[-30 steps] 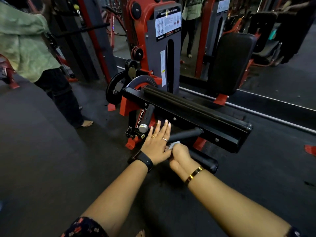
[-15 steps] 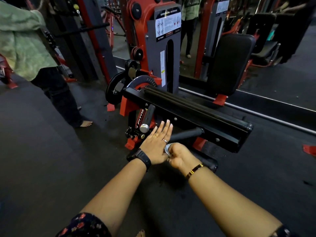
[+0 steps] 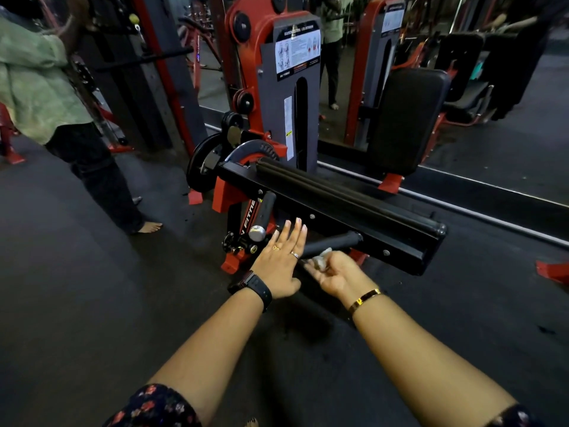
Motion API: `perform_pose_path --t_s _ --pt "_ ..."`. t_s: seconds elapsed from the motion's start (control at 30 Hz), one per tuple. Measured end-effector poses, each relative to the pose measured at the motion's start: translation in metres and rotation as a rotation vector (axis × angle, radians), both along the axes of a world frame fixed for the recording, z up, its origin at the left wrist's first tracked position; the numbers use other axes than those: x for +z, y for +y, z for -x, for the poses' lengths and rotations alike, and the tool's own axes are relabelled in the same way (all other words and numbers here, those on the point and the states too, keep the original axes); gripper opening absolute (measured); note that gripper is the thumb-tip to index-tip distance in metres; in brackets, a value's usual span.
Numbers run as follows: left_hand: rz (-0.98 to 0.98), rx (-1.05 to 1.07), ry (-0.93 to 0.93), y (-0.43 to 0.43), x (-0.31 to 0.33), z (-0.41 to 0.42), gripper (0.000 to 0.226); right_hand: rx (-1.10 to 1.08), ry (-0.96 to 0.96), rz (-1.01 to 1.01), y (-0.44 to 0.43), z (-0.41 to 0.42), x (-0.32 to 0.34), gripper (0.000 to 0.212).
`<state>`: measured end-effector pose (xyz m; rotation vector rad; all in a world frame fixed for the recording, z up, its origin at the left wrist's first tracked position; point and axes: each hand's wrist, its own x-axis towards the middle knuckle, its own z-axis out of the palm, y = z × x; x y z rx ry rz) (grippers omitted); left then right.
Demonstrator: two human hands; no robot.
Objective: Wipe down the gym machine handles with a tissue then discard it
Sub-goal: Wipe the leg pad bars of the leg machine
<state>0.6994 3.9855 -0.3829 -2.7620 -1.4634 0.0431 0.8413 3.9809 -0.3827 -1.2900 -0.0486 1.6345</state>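
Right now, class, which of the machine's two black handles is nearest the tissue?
The crosswise handle just above the tissue in the right hand. The other, chrome-capped handle stands left, beyond the open left hand.

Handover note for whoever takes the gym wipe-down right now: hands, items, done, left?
Left hand: open, fingers straight, at the near end of the lower handle; contact unclear.
Right hand: grips the crumpled tissue right by that handle.
Upper handle, chrome-capped: neither hand on it.
Done: tissue in hand and at work; how much is wiped cannot be told.
Left: finish both handles, then discard the tissue.
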Motion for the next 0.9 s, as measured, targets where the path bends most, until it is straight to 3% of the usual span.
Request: perform_pose_path --t_s 0.17,0.33,0.43,0.5,0.57,0.67,0.77,0.9 --pt "0.013 0.007 -0.041 0.000 0.000 0.000 0.108 0.132 0.035 -0.018 -0.012 0.011 0.012 0.032" --pt "0.065 0.039 -0.155 0.000 0.002 -0.002 0.103 -0.243 -0.043 -0.028 -0.007 -0.036 0.006 0.036" --pt "0.109 0.063 -0.289 -0.003 0.002 -0.004 0.094 -0.399 -0.239 -0.110 -0.009 -0.047 -0.002 0.035" --pt "0.138 0.068 -0.354 -0.003 0.002 -0.005 0.089 -0.416 -0.575 -0.205 -0.017 -0.049 -0.002 0.036" --pt "0.159 0.072 -0.392 -0.003 0.002 -0.005 0.086 -0.269 -0.945 -0.400 -0.023 -0.047 -0.004 0.045" --pt "0.228 0.078 -0.474 -0.001 0.002 -0.004 0.081 0.092 -1.279 -0.585 -0.017 -0.044 -0.022 0.053" --pt "0.293 0.106 -0.568 0.000 0.000 -0.006 0.080 0.210 -1.452 -0.696 -0.022 -0.024 -0.035 0.057" --pt "0.371 0.136 -0.710 -0.002 -0.003 -0.007 0.068 0.376 -1.473 -0.870 -0.041 0.026 -0.041 0.074"
